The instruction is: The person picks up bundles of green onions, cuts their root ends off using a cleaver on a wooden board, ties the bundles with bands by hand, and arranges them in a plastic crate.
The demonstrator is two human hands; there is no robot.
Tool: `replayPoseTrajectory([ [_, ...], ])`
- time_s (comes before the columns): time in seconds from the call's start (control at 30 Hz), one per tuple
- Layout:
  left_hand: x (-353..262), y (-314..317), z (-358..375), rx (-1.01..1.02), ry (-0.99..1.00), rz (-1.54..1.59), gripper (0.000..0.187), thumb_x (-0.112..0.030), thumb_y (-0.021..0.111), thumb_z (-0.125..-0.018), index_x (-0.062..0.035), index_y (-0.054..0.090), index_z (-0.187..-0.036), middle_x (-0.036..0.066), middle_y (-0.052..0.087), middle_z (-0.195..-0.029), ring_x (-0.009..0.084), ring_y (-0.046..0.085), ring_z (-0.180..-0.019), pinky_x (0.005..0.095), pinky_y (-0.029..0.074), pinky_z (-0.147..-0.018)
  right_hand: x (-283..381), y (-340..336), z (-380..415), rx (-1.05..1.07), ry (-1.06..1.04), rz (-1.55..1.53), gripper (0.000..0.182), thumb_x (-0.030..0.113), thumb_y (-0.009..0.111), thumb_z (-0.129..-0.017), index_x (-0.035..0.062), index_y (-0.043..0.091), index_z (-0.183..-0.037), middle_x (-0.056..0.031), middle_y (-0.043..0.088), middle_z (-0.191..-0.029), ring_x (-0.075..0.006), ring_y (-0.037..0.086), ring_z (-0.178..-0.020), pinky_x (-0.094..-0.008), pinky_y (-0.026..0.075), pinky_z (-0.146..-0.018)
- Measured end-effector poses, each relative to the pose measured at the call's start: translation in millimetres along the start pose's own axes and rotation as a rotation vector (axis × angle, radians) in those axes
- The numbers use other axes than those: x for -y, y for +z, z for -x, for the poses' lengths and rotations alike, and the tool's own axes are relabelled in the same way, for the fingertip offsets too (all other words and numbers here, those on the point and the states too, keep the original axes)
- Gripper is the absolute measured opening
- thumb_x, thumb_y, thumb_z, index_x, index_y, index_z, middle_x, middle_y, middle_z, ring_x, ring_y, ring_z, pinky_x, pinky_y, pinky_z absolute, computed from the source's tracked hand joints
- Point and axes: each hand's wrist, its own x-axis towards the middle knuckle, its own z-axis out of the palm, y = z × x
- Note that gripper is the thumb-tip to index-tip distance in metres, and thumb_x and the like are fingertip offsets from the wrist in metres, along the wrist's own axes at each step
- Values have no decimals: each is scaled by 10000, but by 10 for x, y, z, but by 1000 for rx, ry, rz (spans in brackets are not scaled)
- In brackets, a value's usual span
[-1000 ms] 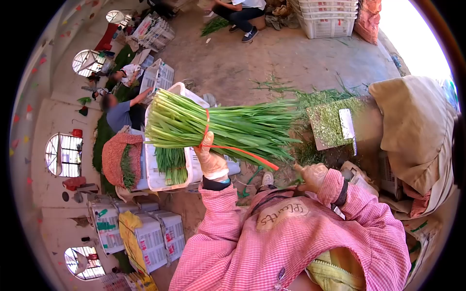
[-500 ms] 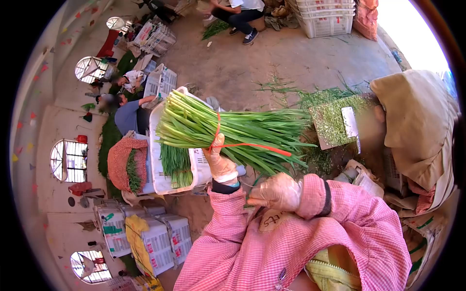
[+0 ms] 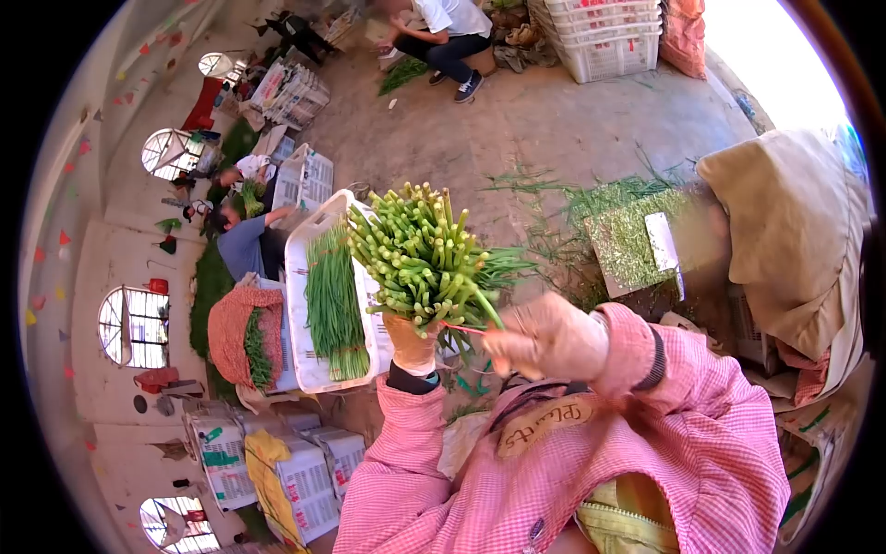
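Note:
My left hand [image 3: 413, 343], in a thin clear glove, is wrapped round a thick bunch of garlic chives [image 3: 420, 254]. The cut stem ends face up toward me and the leaves trail away behind. From the bunch a thin red tie [image 3: 464, 329] runs to my right hand [image 3: 544, 337], also gloved and somewhat blurred. Its fingers are closed on the tie's end, just right of the bunch. One stalk slants out of the bunch toward those fingers. Beyond the left hand, a white crate [image 3: 318, 377] holds tied bundles of chives [image 3: 334, 295].
At right lie a board of chopped green bits [image 3: 628, 245], a pale blade-like piece [image 3: 662, 242] and a draped brown cloth [image 3: 784, 231]. Wrapped crates [image 3: 295, 471] stand lower left. Stacked white crates [image 3: 604, 42] and a seated person [image 3: 448, 42] are at the back; others sit at left.
The bunch has turned from lying sideways to stem ends facing me. My right hand has risen to the bunch's side and now holds the red tie taut.

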Motion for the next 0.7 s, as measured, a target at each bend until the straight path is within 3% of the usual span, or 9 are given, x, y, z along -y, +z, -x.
replayPoseTrajectory([
  [0.1,106,-126,-76,-42,-50,75,706,-151,780,-612,10,388,-1178,102,511,-1111,216,537,-958,325,465,-825,-265,-213,346,-9,25,111,337,298,563,-845,14,564,-1025,-78,617,-712,-163,580,-617,-295,453,-543],
  [0.13,-94,-126,-111,41,189,-236,683,-126,763,-632,4,383,-1184,99,497,-1126,221,530,-967,331,462,-840,-399,-310,514,-22,40,157,370,302,573,-837,6,549,-1059,-91,623,-737,-170,589,-646,-295,462,-571],
  [0.2,-267,-141,-193,43,224,-288,569,-94,727,-630,-5,457,-1123,110,524,-1077,249,529,-934,355,440,-824,-601,-514,755,-53,67,268,446,309,594,-822,-9,519,-1125,-118,637,-788,-185,609,-704,-295,482,-628],
  [0.27,-472,-169,-260,91,446,-601,506,-81,713,-606,-16,520,-1069,124,542,-1041,287,527,-902,385,412,-823,-892,-766,639,-229,578,1122,673,388,613,-790,-22,362,-1260,-163,594,-1031,-215,572,-947,-328,451,-809],
  [0.37,-769,-181,-314,390,680,-895,571,-97,691,-529,-123,549,-1081,60,545,-1065,280,491,-979,399,386,-843,-1298,-1024,376,26,246,-369,798,511,535,-796,-34,260,-1309,-189,438,-1246,-251,414,-1166,-353,314,-985],
  [0.5,-887,-128,-324,642,910,-1049,520,-104,627,-601,-236,544,-1096,13,541,-1092,241,478,-1021,418,327,-909,-1285,-600,-343,448,129,-561,766,552,482,-806,-10,312,-1299,-150,416,-1285,-247,398,-1180,-394,305,-986],
  [0.63,-924,-228,-161,723,874,-1311,524,-113,549,-698,-341,464,-1161,-22,434,-1257,244,385,-1142,448,263,-949,-1208,65,-756,261,196,-868,598,412,636,-757,33,478,-1191,-95,567,-1107,-209,532,-1026,-343,432,-878],
  [0.67,-823,-355,-106,547,912,-1308,584,-154,603,-649,-254,451,-1204,42,421,-1277,293,362,-1169,467,238,-966,-1141,169,-745,139,225,-852,557,356,676,-740,44,505,-1169,-88,584,-1080,-205,544,-1011,-327,450,-857],
  [0.7,-875,-482,-37,455,656,-1281,641,-188,647,-633,-180,420,-1233,82,410,-1282,301,355,-1183,462,233,-980,-1187,229,-768,145,224,-855,557,356,676,-740,44,505,-1169,-88,584,-1080,-205,544,-1011,-327,450,-857],
])
